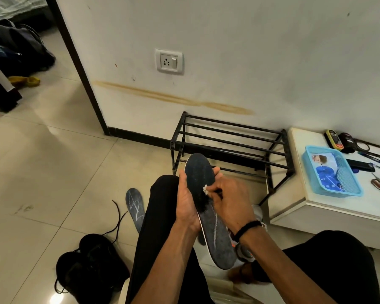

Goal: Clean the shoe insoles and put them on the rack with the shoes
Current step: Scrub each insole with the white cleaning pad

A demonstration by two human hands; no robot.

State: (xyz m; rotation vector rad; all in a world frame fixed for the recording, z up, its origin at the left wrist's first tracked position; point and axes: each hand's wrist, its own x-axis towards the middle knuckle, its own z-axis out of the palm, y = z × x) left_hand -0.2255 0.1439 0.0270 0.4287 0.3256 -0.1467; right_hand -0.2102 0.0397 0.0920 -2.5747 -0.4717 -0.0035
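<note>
My left hand [185, 202] grips a dark insole [199, 172] from its left edge, holding it up lengthwise over my knees. My right hand [228, 198] pinches a small white wad [206, 189] against the insole's middle. A second dark insole [135, 205] with white scribbles lies on the floor to the left of my leg. A pair of black shoes [90, 266] with loose laces sits on the floor at lower left. A white shoe [258, 212] shows partly behind my right wrist. The black metal rack [228, 141] stands bare against the wall.
A low white table [338, 207] at the right carries a blue basket [331, 170], pens and small items. A wall socket [169, 61] is above. A doorway at the left leads to a room with dark bags [20, 47]. The floor is beige tile.
</note>
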